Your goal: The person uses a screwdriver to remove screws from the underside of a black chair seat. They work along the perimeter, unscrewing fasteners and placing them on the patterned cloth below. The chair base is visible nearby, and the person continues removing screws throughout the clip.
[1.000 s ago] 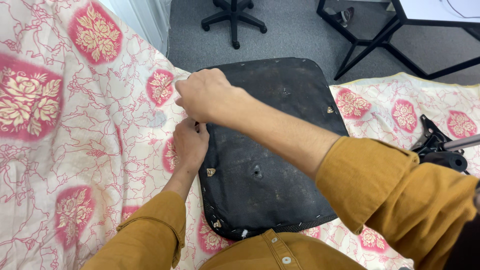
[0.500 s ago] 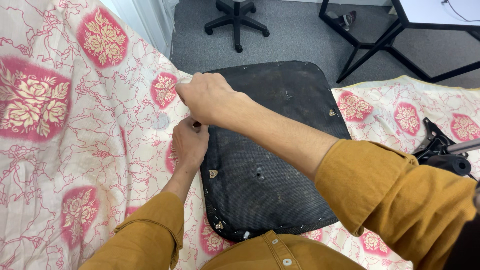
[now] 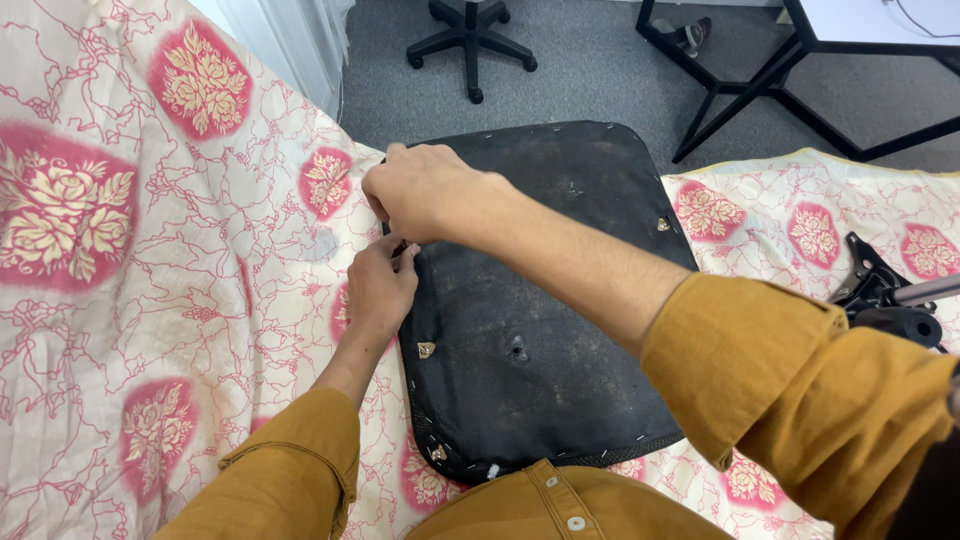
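Seat pan: black chair seat base (image 3: 545, 320) lying underside up on the floral cloth (image 3: 150, 300), right in front of the person, staples dotted round its rim.

Left hand: left hand (image 3: 380, 285) sits at the pan's left edge, fingertips bunched and pinching at something tiny there. Can't make out what, the other hand hides it.

Right hand: right hand (image 3: 425, 190) crosses over from the right, fingers curled together and pressing down on the same edge spot, just above the left hand. Can't see if it actually holds anything.

Handling: looks like a stiff board with a thin fabric skin, so I'd guess fairly light, rigid and not slippery. The rim is where I'd grab it, but the staple points look snaggy.

Hardware: small brass-coloured inserts (image 3: 427, 349) in the underside, and a hole (image 3: 517, 350) near the middle.

Around: black chair mechanism (image 3: 885, 300) on the cloth off to the right, a swivel chair base (image 3: 470, 40) and black table legs (image 3: 760, 90) on the grey floor beyond.

Labels/packages: none that I can spot, only the cloth's pink rose medallions.
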